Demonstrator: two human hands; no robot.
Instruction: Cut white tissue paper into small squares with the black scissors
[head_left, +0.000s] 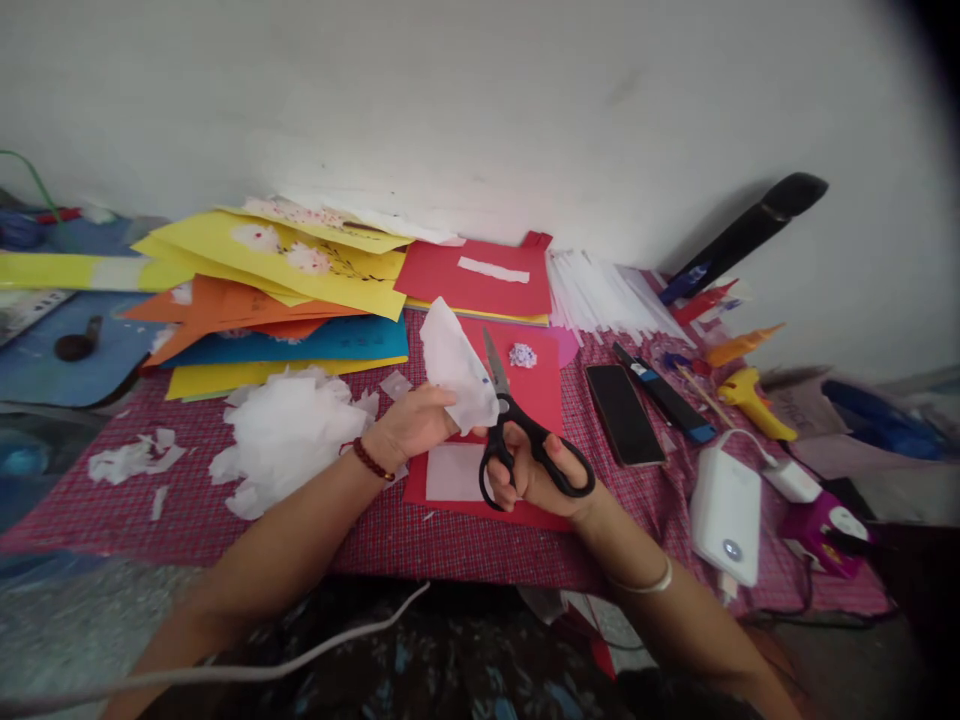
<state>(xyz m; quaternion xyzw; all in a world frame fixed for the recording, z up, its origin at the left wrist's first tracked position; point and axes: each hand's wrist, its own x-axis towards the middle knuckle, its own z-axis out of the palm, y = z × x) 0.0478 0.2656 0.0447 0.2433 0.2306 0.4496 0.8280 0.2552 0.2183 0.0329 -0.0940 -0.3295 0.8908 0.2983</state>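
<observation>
My left hand [420,422] pinches the lower part of a piece of thin white paper [454,360], which stands up from the fingers. In my right hand [544,475] are black-handled scissors [504,405], thumb and fingers through the loops. The blades point up and away, partly apart, right beside the paper's right edge; whether they touch it I cannot tell. Beneath both hands lies red card [540,390] with a white rectangle [454,472] on its near part. A small speckled white-and-purple ball [523,355] rests on the card behind the scissors.
Left of my hands sits a heap of white paper pieces [289,435], with coloured cards [300,260] stacked behind. White strips [611,295] lie at the back. On the right are a phone [624,413], a box cutter [667,395], a yellow glue gun [754,403] and a white power bank [726,515].
</observation>
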